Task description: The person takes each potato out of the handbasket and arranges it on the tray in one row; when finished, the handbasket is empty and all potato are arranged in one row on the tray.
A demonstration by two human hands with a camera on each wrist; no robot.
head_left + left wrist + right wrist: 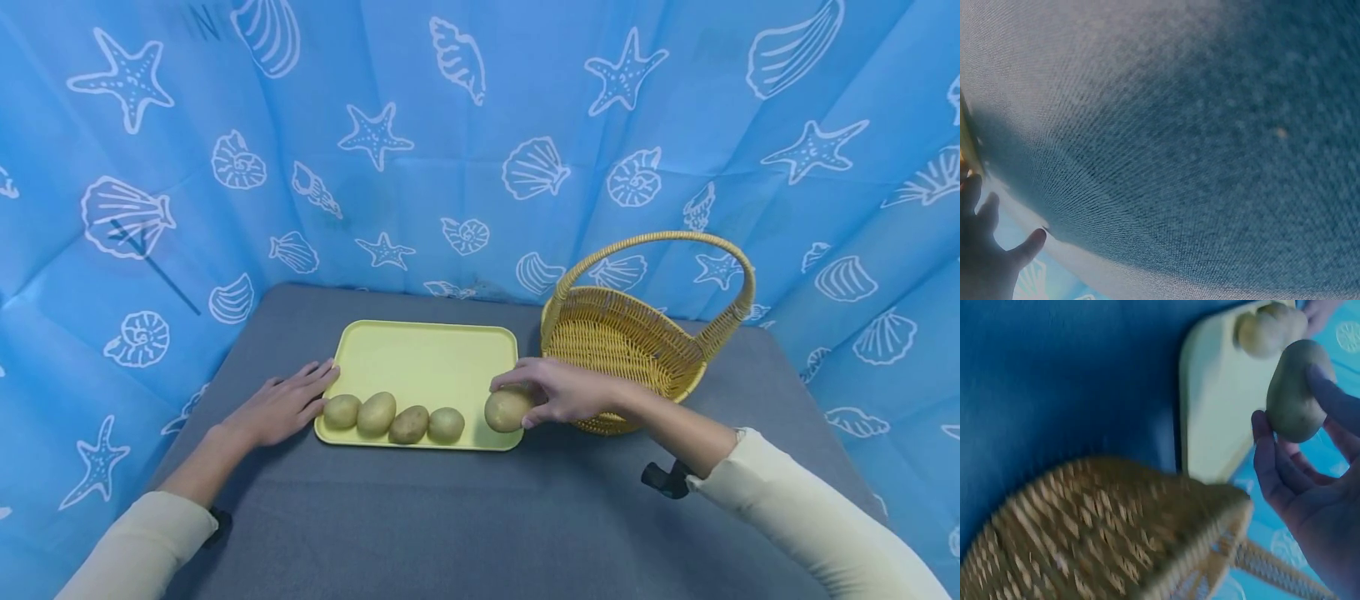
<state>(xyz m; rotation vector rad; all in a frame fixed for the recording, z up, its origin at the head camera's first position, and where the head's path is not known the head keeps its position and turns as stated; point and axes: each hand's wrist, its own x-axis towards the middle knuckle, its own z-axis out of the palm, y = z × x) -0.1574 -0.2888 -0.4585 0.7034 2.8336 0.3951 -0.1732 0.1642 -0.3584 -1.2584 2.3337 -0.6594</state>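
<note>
A potato (507,410) is held between the thumb and fingers of my right hand (562,390), over the right end of a pale yellow tray (420,354). The right wrist view shows the same potato (1299,394) gripped by the fingertips. Several more potatoes (377,413) lie in a row along the tray's near edge, from its left corner to past the middle. My left hand (285,407) rests at the tray's left edge, fingers extended and holding nothing. In the left wrist view only part of that hand (991,250) shows, dark against the cloth.
A yellow wicker basket (622,333) with a tall arched handle stands right of the tray, behind my right forearm. Grey cloth covers the table (450,525). A blue curtain (465,125) with white shells and starfish hangs behind and at the sides.
</note>
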